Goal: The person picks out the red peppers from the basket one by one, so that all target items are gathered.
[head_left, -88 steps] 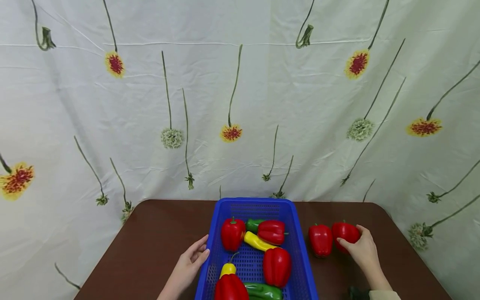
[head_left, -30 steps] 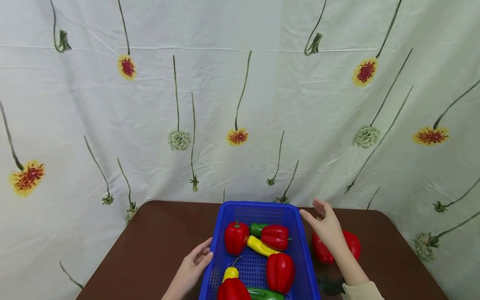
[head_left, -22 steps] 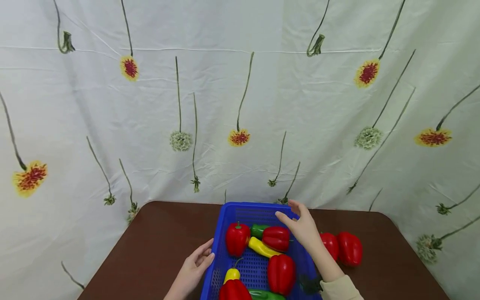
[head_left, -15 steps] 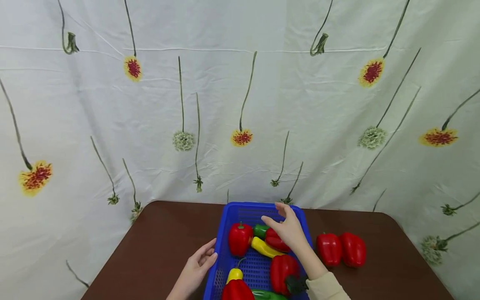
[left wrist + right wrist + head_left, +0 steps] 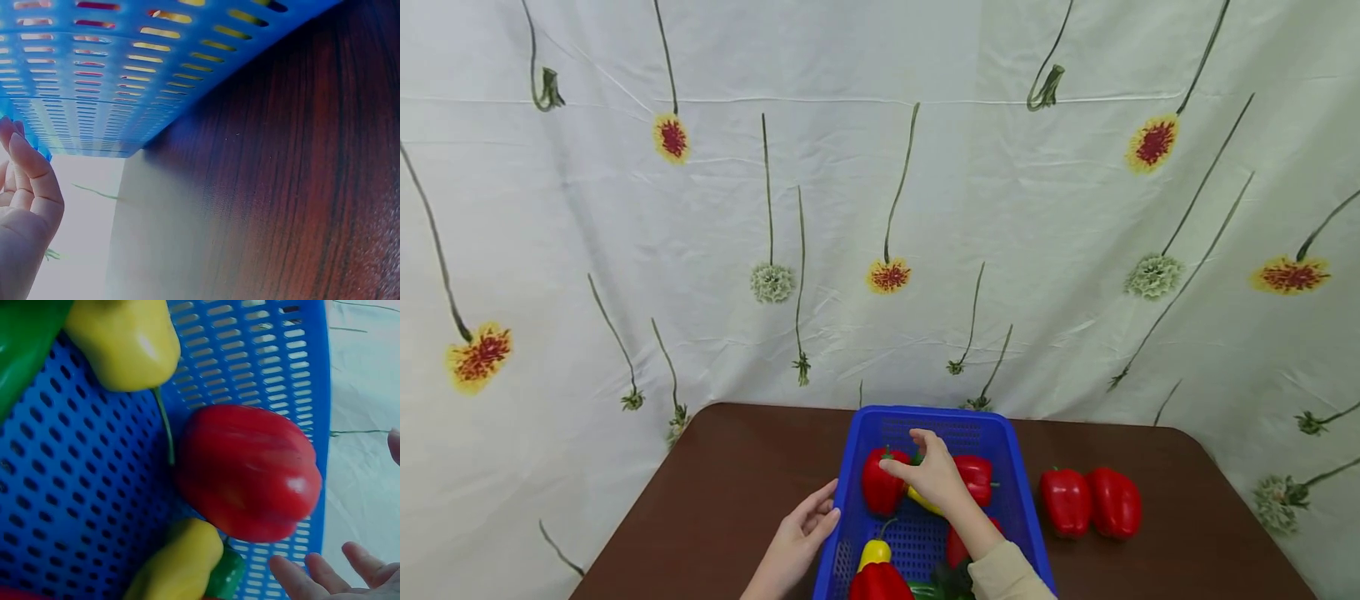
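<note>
A blue plastic basket (image 5: pixel 936 412) holds red, yellow and green peppers. My left hand (image 5: pixel 796 540) touches the basket's left side with thumb and fingertips, its fingers loosely bent; the left wrist view shows the hand (image 5: pixel 28 206) beside the slotted wall. Over the basket's far left part reaches my right hand (image 5: pixel 934 477), thumb and fingers spread around nothing. Just below its thumb stands a red bell pepper (image 5: pixel 878 490). In the right wrist view, that pepper (image 5: pixel 250 472) is apart from the fingertips (image 5: pixel 284 572). My right forearm partly hides another red pepper (image 5: pixel 957 546).
Two red bell peppers (image 5: pixel 1065 502) (image 5: pixel 1115 502) stand side by side on the brown table (image 5: pixel 737 467), right of the basket. Inside it, a yellow pepper (image 5: pixel 874 553) with a long stem lies near the front. A flower-print cloth (image 5: pixel 820 208) hangs behind the table.
My right hand has let go of a red bell pepper on the table and moved left over the basket to the far-left red pepper. My left hand stays at the basket's side.
</note>
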Available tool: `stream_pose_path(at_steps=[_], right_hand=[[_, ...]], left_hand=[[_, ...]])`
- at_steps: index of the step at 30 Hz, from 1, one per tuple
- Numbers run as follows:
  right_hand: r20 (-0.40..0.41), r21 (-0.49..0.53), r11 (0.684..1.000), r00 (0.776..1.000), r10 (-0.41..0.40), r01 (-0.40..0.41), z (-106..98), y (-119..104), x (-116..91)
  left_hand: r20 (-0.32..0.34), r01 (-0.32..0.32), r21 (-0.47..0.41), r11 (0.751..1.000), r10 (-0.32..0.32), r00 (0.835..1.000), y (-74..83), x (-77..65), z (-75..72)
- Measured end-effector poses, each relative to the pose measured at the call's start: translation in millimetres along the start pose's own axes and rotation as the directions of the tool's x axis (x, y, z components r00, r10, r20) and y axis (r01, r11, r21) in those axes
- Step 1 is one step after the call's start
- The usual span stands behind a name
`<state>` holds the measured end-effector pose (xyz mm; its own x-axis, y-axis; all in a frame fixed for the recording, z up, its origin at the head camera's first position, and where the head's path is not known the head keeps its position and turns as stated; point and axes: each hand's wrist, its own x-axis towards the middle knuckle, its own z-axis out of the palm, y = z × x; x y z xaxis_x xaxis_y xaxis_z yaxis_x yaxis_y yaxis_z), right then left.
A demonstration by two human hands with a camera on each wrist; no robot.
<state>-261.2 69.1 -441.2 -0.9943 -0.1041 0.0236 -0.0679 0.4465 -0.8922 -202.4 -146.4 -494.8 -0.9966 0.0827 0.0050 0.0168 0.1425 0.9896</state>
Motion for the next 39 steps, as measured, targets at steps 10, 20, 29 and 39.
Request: stream_pose_path(at_steps=[10,20,29,39], right_hand=[[0.032,-0.058,0.998,0.999,0.034,-0.032,12.6,7.8,1.9],[0.017,-0.15,0.987,0.998,0.053,-0.05,23.8,18.1,5.9],[-0.046,-0.164,0.983,0.996,0.072,-0.079,26.1,17.4,6.1],[-0.03,-0.037,0.999,0.999,0.035,-0.036,6.8,-4.4,-0.7]], left_hand=[[0.023,0.022,-0.014,1.0,-0.021,0.999,0.3,-1.1,2.2],[0.026,0.015,0.001,1.0,-0.015,1.0,-0.3,-0.2,5.3],[0.016,0.006,-0.013,1.0,-0.005,1.0,-1.8,1.8,7.6],[-0.006,0.006,-0.014,1.0,-0.006,1.0,-2.0,0.6,3.1]])
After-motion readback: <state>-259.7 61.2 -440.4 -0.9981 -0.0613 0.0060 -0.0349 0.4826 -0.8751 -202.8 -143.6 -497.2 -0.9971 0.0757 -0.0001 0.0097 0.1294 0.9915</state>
